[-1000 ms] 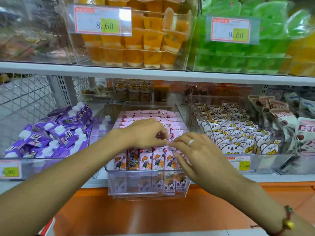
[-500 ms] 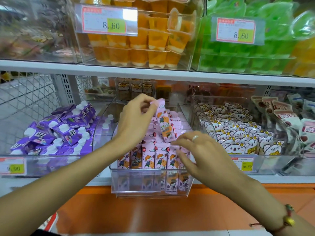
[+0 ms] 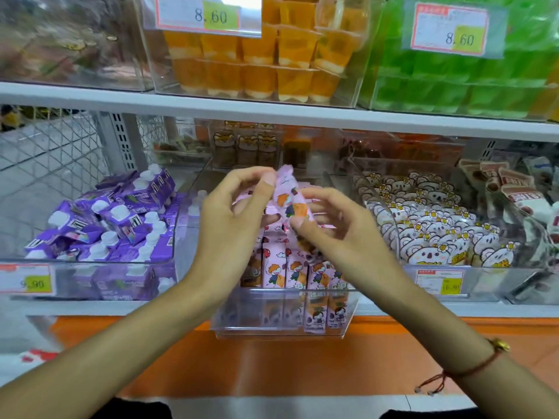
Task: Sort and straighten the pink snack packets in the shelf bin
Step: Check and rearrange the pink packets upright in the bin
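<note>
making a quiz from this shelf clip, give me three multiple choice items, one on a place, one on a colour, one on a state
1. Where is the lifted pink packet?
A. above the clear bin of pink packets
B. on the top shelf
C. in the bin of purple cartons

2. What colour are the cartons in the bin left of the pink packets?
A. green
B. purple
C. orange

3. How is the lifted packet held?
A. by the left hand alone
B. it lies loose on the shelf
C. pinched by both hands

Answers: 1 A, it hangs over the rows standing in that bin. 2 B, they are purple with white caps. 3 C, the left thumb presses near its top and the right hand pinches it lower down.
</note>
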The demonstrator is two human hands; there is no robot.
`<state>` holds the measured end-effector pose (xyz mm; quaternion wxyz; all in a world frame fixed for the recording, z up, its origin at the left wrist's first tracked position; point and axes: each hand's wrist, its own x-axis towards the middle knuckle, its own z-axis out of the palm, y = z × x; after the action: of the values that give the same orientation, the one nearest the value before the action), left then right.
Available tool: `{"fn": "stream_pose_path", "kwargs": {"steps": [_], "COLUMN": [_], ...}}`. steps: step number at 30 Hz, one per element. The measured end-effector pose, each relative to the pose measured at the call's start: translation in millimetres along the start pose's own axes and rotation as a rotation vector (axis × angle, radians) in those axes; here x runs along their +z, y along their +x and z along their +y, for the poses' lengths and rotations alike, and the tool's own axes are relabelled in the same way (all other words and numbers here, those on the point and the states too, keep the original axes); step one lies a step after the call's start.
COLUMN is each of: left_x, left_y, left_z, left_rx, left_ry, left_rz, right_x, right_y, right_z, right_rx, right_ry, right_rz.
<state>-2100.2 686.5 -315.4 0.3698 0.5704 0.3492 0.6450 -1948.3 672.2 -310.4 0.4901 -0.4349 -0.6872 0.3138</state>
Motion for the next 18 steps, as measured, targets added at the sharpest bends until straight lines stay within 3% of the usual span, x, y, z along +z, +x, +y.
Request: {"fn": "stream_pose_path", "kwargs": {"steps": [5, 10, 18], "left_x": [-5.6, -5.0, -2.1], "left_y": [-2.3, -7.2, -10.2], "left_z": [-14.3, -20.6, -22.2], "left_rx": [-0.104, -0.084, 0.073], "left_ry": [0.134, 0.202, 0.389], "left_rz": [-0.131, -0.217, -0.171], "right_x": [-2.7, -0.1, 0.5], "right_y": [6.4, 4.7, 3.9], "right_z": [7.1, 7.5, 6.0], "right_rx": [0.358, 0.399, 0.309], "right_ry": [0.415, 0.459, 0.475], "right_rz": [0.056, 0.087, 0.092]}}
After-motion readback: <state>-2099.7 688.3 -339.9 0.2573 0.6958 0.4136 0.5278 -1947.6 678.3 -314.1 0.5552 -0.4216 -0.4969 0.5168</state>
